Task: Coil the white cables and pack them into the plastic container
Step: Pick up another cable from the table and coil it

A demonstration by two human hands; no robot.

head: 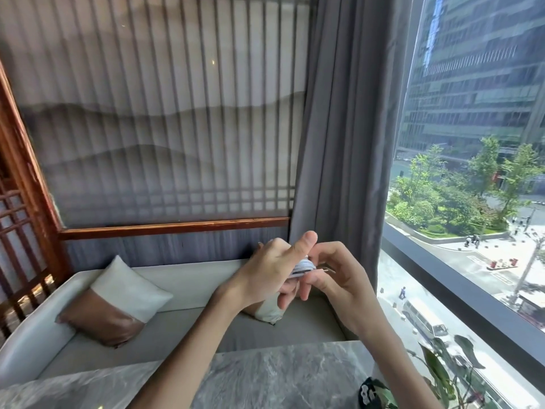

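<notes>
A coiled white cable [304,267] is wound around the fingers of my left hand [271,271], which is raised in front of me with the thumb pointing up. My right hand [330,273] meets it from the right and pinches the cable's end, where a small metal plug tip [328,270] sticks out between the fingers. Both hands hover above the far edge of the table. The plastic container is not in view.
A grey marble table [280,376] fills the bottom. Beyond it stands a grey bench sofa [182,329] with a brown and white cushion [118,302]. A grey curtain [345,143] hangs behind the hands, a window [472,172] to the right, a leafy plant [442,373] at bottom right.
</notes>
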